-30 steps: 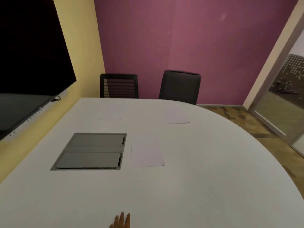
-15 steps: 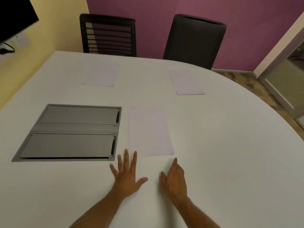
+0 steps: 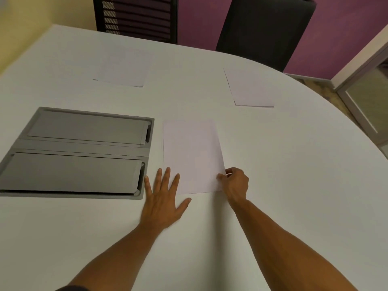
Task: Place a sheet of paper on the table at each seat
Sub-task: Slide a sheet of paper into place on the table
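A white sheet or thin stack of paper [image 3: 192,154] lies in the middle of the white table [image 3: 273,175], right of a grey hatch. My right hand [image 3: 235,183] pinches its lower right corner. My left hand [image 3: 163,198] lies flat with fingers spread, its fingertips on the paper's lower left corner. Two more sheets lie at the far side: one [image 3: 122,72] before the mesh-backed chair [image 3: 134,17], the other [image 3: 249,89] before the dark solid-backed chair [image 3: 264,28].
A grey recessed cable hatch [image 3: 77,152] with two lids is set into the table at the left. A yellow wall stands at the far left, a purple wall behind the chairs. A glass door frame [image 3: 361,97] is at the right, past the table's curved edge.
The view has tilted down and closer to the table. Both hands have come forward to the middle paper; the right one has closed on its corner and the left has settled on its edge.
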`<state>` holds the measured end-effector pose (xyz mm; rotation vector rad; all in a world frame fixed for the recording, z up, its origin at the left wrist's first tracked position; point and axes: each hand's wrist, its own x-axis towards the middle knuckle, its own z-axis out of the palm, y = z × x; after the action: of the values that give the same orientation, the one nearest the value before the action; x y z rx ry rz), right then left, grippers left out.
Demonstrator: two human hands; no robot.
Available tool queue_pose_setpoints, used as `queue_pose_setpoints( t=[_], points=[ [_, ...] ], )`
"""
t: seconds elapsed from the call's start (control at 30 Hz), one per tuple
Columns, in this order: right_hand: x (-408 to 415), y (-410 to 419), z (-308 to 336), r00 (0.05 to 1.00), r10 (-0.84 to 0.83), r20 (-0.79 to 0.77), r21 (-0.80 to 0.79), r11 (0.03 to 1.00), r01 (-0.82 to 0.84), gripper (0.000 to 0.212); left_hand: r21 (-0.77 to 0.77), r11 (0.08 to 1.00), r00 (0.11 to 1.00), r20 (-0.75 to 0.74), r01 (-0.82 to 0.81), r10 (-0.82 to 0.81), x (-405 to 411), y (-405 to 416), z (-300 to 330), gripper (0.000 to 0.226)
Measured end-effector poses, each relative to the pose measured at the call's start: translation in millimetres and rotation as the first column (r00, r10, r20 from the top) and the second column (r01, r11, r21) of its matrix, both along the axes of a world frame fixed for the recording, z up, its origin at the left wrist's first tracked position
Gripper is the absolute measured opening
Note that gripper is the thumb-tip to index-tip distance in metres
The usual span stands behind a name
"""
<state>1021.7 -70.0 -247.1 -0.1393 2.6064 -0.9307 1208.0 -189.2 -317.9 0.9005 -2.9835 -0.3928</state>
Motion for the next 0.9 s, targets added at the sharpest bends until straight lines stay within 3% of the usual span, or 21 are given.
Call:
queue_pose_setpoints(
  t=[0.1, 0.3, 0.47, 0.6, 0.63, 0.7, 0.8, 0.9],
  points=[
    [-2, 4, 6, 0.998, -0.024, -0.055, 0.01, 1.0, 0.024, 0.005, 0.012, 1.0, 1.0, -0.023, -0.006, 0.006, 1, -1, 0, 0.094],
    [-6, 34, 26, 0.989, -0.065, -0.131, 0.03, 0.997, 0.07, 0.014, 0.182, 0.983, 0.977, -0.214, 0.035, 0.005, 6, -6, 7, 0.105],
    [4, 88, 49, 0.98, -0.193, -0.04, -0.117, 0.975, 0.187, 0.013, 0.34, 0.939, 0.982, -0.152, -0.057, 0.115, -1, -4, 40, 0.122],
    [29, 160, 63, 0.965, -0.239, 0.111, -0.294, 0.919, 0.261, 0.014, 0.409, 0.912, 0.955, -0.271, 0.001, 0.12, -1, 26, 79, 0.102],
    [37, 181, 66, 0.959, -0.241, 0.148, -0.31, 0.909, 0.277, 0.014, 0.514, 0.858, 0.947, -0.278, 0.004, 0.162, -4, 38, 90, 0.096],
    [53, 222, 67, 0.95, -0.24, 0.2, -0.306, 0.906, 0.294, 0.011, 0.756, 0.654, 0.941, -0.193, -0.036, 0.276, -13, 63, 111, 0.09],
    [75, 286, 64, 0.934, -0.276, 0.227, -0.263, 0.906, 0.332, 0.01, 0.921, 0.377, 0.922, -0.061, -0.095, 0.382, -28, 97, 133, 0.078],
    [95, 345, 65, 0.916, -0.321, 0.241, -0.209, 0.904, 0.372, 0.009, 0.953, 0.301, 0.936, -0.069, -0.04, 0.344, -36, 139, 143, 0.072]
  ],
)
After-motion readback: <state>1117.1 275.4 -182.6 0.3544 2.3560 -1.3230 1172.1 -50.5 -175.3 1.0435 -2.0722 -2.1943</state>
